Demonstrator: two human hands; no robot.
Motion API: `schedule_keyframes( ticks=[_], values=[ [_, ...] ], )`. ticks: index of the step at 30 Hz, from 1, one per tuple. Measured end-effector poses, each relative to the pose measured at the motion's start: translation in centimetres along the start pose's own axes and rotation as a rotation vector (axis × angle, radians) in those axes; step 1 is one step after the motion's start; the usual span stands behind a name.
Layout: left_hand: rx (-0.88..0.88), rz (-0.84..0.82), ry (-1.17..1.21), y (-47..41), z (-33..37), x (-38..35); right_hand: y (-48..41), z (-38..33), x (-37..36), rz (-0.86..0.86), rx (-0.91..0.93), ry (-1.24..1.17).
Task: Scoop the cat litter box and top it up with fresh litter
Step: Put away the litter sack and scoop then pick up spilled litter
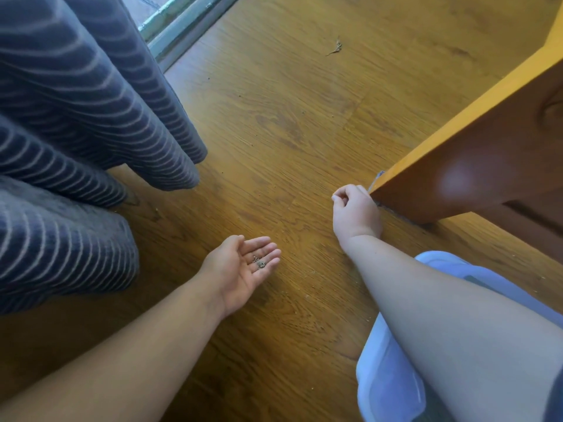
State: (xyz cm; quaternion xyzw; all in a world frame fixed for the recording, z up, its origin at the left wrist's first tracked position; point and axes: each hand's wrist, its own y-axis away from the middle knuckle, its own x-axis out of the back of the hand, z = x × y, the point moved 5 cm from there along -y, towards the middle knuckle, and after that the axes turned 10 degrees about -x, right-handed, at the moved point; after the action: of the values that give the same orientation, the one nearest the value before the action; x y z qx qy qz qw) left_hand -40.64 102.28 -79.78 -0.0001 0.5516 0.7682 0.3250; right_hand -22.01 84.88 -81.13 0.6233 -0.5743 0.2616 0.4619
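Stray-grain pickup, I judge. My left hand (pixel 234 266) flat, palm up, carrying grains (pixel 260 263). My right hand (pixel 355 210) pinched by cabinet (pixel 487 166); catch too small to tell. Pale box (pixel 387 385), likely litter box, under right arm. Next: tip grains in.

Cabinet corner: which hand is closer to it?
Right. The right hand is right beside the cabinet corner; the left hand is well off to its left, nearer the curtain.
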Motion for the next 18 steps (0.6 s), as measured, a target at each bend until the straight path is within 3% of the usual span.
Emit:
schedule_keyframes(
  ticks=[7,13,15,18],
  values=[
    [-0.001,0.019,-0.008,0.6,0.2,-0.2,0.2,-0.6,0.1,-0.002,0.051,0.11],
    [0.001,0.032,-0.031,1.4,0.4,-0.4,-0.4,-2.7,0.3,-0.032,0.039,0.35],
    [0.002,0.038,-0.038,1.4,0.3,-0.6,0.3,-3.6,0.3,-0.115,0.061,0.26],
    [0.007,0.035,-0.027,1.2,0.2,-1.1,4.0,-6.1,-0.2,-0.297,0.308,0.031]
  ],
)
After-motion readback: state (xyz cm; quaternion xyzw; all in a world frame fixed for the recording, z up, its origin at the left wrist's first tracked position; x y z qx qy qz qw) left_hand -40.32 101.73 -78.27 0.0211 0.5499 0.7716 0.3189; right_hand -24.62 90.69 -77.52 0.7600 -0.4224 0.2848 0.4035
